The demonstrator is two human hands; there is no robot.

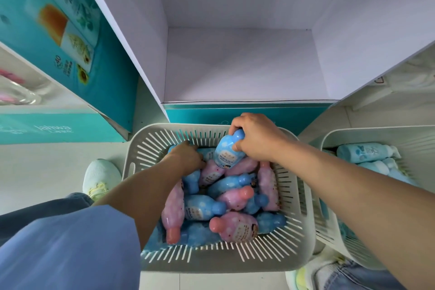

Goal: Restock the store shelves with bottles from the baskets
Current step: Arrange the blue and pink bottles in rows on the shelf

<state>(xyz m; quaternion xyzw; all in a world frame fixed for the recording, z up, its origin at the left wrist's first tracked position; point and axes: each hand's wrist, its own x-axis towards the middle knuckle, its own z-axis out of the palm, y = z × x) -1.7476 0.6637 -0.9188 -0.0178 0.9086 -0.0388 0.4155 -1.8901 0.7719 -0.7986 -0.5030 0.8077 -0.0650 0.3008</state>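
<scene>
A white slotted basket [303, 214] on the floor holds several pink and blue bottles [233, 198] lying in a heap. My right hand [256, 135] grips the neck end of a blue bottle [227, 152], lifted a little above the heap at the basket's far side. My left hand [186, 156] reaches down among the bottles at the far left of the basket, fingers curled around a blue bottle [171, 148] that is mostly hidden. Just beyond the basket stands a white shelf compartment [237, 70] with nothing in it.
A second white basket [329, 139] at the right holds pale blue bottles [362, 152]. Teal product boxes [54, 37] fill the shelf at the left. My shoes show at the left [100, 176] and the bottom right [303, 278] of the basket.
</scene>
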